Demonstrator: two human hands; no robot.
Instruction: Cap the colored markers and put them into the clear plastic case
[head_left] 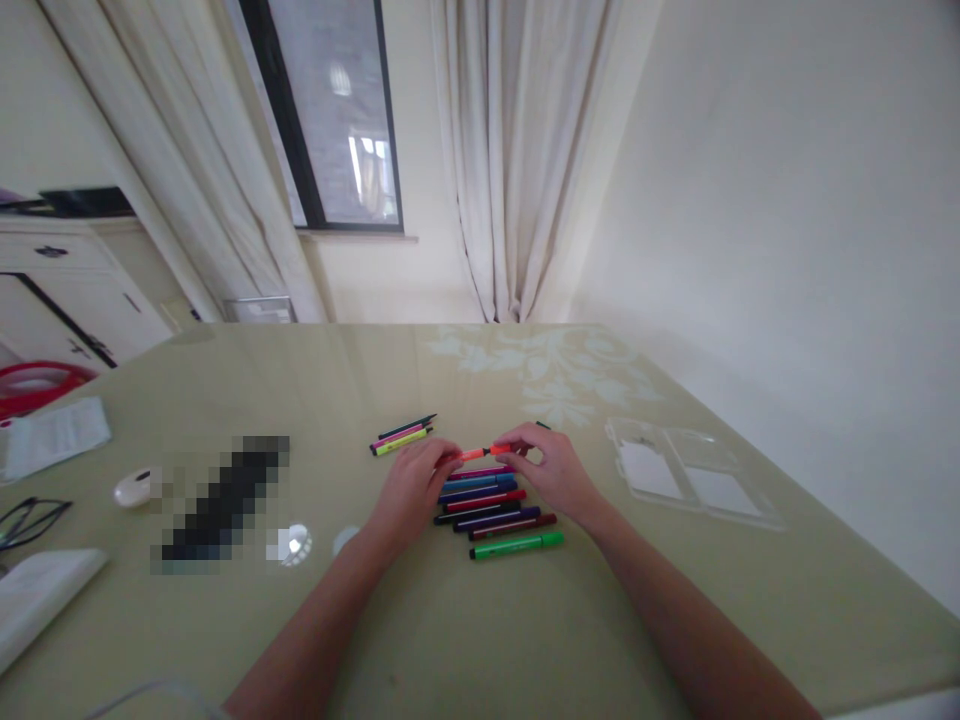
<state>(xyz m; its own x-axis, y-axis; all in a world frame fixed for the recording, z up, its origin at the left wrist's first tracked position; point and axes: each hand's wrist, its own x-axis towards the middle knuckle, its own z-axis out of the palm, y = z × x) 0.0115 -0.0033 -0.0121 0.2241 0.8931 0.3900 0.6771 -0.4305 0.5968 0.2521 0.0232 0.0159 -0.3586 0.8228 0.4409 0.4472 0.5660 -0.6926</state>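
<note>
An orange felt-tip marker (472,455) is held level between my two hands. My left hand (412,487) pinches its left end, and my right hand (546,462) has its fingers closed on the right end. A short dark band shows between the two orange parts; whether the cap is loose, I cannot tell. Below my hands lies a row of several markers, among them a blue one (491,481), a red one (487,501) and, nearest me, a green one (517,545). A dark tip (543,425) pokes out behind my right hand.
Beyond my left hand lie a yellow marker (403,441), a pink one and a dark one. An open clear plastic case (686,470) rests on the right of the table (480,640). Leftward are a white mouse (135,488), a blurred-out dark object (225,505) and glasses (34,522).
</note>
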